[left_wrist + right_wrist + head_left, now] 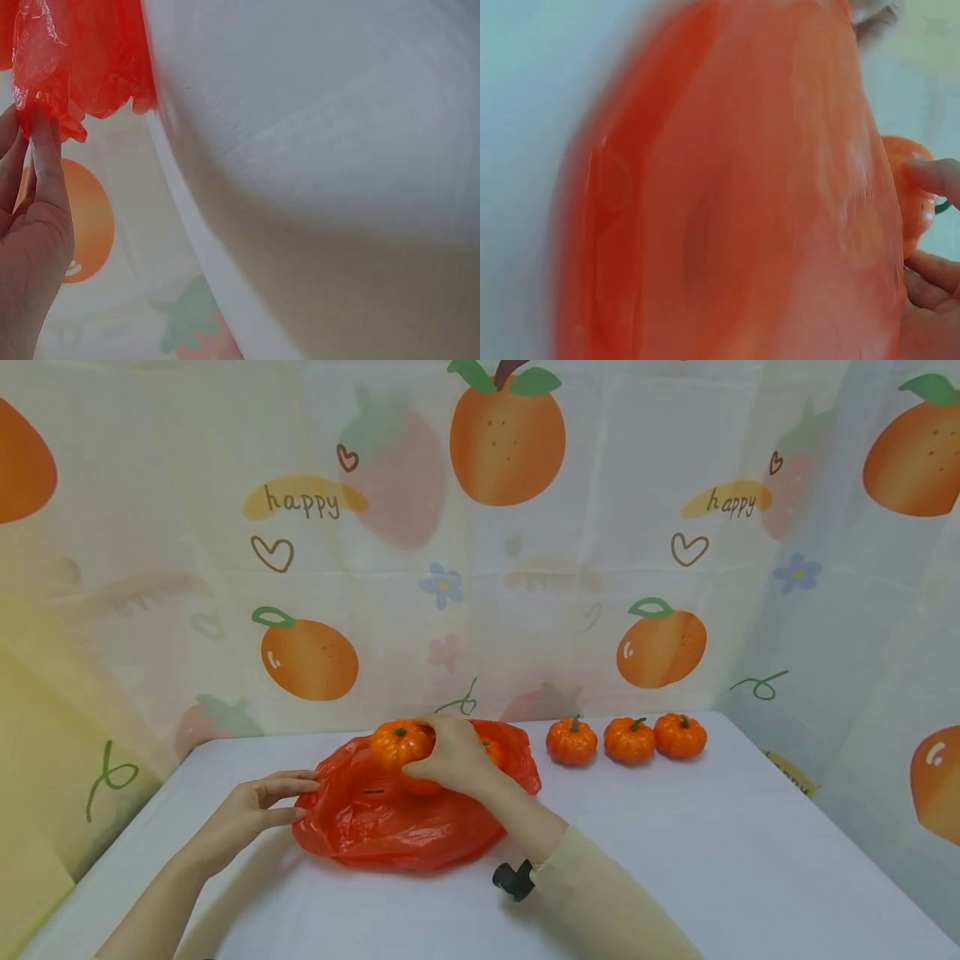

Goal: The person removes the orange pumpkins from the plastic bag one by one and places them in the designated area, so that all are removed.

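Note:
A small orange pumpkin (401, 744) with a green stem is held in my right hand (457, 752), thumb and fingers round its side, over the red plastic bag (405, 835). In the right wrist view the bag (742, 187) fills the middle, and the pumpkin (909, 195) shows at its right edge between thumb and fingers. My left hand (243, 818) pinches the bag's left edge, fingers above and thumb below. The left wrist view shows its fingertips at the crumpled film (82, 67). Another pumpkin (491, 752) shows in the bag, partly behind my right hand.
Three more pumpkins (572, 742) (630, 741) (680, 736) stand in a row at the back right of the white table (675, 860). A fruit-printed curtain (510, 568) hangs behind the table. A dark strap piece (513, 881) sits at my right wrist.

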`<state>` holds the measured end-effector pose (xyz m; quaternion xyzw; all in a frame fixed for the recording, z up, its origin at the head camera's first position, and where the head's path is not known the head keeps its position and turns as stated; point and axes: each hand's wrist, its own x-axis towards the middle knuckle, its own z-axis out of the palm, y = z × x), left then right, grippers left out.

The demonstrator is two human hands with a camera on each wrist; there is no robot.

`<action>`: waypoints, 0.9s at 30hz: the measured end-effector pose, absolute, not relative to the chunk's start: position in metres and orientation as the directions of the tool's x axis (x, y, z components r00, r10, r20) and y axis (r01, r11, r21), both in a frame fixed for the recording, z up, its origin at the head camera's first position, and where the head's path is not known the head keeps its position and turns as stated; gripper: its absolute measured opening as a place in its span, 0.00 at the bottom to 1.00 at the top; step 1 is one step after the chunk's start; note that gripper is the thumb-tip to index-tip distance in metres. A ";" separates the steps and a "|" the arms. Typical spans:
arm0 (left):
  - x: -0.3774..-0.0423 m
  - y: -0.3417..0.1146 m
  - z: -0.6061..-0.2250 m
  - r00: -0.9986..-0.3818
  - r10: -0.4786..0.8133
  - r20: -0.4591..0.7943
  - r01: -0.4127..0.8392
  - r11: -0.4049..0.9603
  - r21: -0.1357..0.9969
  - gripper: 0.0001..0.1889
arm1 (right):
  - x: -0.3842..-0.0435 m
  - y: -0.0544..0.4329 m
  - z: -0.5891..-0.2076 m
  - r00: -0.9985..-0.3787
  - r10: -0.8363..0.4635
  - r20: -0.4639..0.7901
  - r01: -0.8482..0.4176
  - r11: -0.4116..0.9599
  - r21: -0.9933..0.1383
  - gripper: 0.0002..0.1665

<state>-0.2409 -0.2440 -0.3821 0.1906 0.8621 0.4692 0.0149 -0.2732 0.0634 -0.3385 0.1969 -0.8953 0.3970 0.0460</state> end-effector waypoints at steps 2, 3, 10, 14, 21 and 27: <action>-0.241 -0.244 -0.382 -0.925 0.346 0.158 0.320 0.483 0.815 0.19 | -0.274 0.070 -0.337 -0.918 -0.310 0.246 -0.390 0.595 -0.703 0.39; -0.241 -0.243 -0.382 -0.924 0.347 0.161 0.323 0.482 0.815 0.19 | -0.274 0.073 -0.337 -0.919 -0.306 0.247 -0.387 0.591 -0.708 0.39; -0.241 -0.243 -0.382 -0.926 0.346 0.154 0.318 0.490 0.812 0.19 | -0.274 0.096 -0.332 -0.937 -0.266 0.227 -0.345 0.596 -0.726 0.41; -0.241 -0.242 -0.382 -0.928 0.342 0.147 0.309 0.487 0.817 0.19 | -0.274 0.109 -0.329 -0.935 -0.246 0.254 -0.352 0.586 -0.729 0.40; -0.241 -0.242 -0.381 -0.932 0.333 0.140 0.304 0.512 0.803 0.19 | -0.271 0.131 -0.324 -0.931 -0.234 0.280 -0.362 0.513 -0.778 0.39; -0.240 -0.241 -0.380 -0.935 0.328 0.134 0.297 0.519 0.802 0.19 | -0.268 0.147 -0.320 -0.929 -0.218 0.300 -0.369 0.481 -0.795 0.39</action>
